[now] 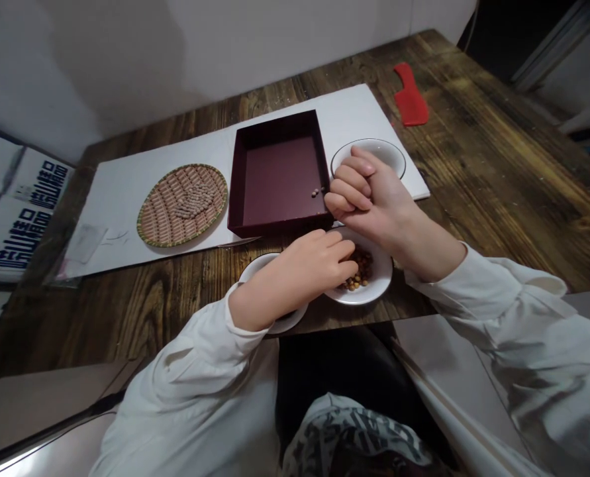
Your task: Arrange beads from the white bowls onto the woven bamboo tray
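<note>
My left hand point(319, 262) reaches over the left part of a white plate point(374, 290) that holds small brown beads point(358, 281). Its fingers are bent down at the beads, and what they hold, if anything, is hidden. My right hand point(367, 192) is raised above the plate and beside the tray, its fingers curled into a closed fist, the contents hidden. Behind it stands a white bowl point(396, 156) with a dark rim. A dark red tray point(279, 172) has a few small beads point(316, 193) near its right side. Under my left forearm sits another white bowl point(289, 321).
At the left, a round woven mat point(160, 205) with a pile of small pieces lies on a white board point(110, 179). A red comb-like tool point(411, 103) lies at the back right of the wooden table point(483, 146). Printed packages point(26, 205) are at the far left.
</note>
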Available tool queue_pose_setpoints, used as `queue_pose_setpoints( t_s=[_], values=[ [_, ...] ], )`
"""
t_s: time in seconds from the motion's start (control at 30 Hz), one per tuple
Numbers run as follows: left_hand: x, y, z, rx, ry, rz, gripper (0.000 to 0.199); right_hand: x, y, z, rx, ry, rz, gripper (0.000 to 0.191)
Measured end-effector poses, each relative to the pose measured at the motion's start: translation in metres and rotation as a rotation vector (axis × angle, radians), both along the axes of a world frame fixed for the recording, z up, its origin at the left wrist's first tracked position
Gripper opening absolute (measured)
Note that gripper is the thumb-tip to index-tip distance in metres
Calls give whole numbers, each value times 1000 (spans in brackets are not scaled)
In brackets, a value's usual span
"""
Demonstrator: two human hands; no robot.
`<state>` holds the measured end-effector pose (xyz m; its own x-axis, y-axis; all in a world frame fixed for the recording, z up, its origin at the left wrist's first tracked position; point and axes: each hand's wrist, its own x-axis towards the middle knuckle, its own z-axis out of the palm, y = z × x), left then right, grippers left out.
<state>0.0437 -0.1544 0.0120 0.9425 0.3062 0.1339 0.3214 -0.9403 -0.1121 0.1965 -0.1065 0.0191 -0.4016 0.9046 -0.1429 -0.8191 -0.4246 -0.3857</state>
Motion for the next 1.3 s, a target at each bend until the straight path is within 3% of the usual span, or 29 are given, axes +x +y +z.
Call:
queue_pose_setpoints(
  t_s=[0.63,0.9,1.3],
  values=[
    [-3,0,2,21,25,0,7,2,2,4,-66,23,-31,47],
    [-22,-4,22,75,32,84,7,1,2,2,-76,39,-17,47],
    [-75,-18,49,87,6,310,20,0,3,-4,-27,-73,-29,47]
  ],
)
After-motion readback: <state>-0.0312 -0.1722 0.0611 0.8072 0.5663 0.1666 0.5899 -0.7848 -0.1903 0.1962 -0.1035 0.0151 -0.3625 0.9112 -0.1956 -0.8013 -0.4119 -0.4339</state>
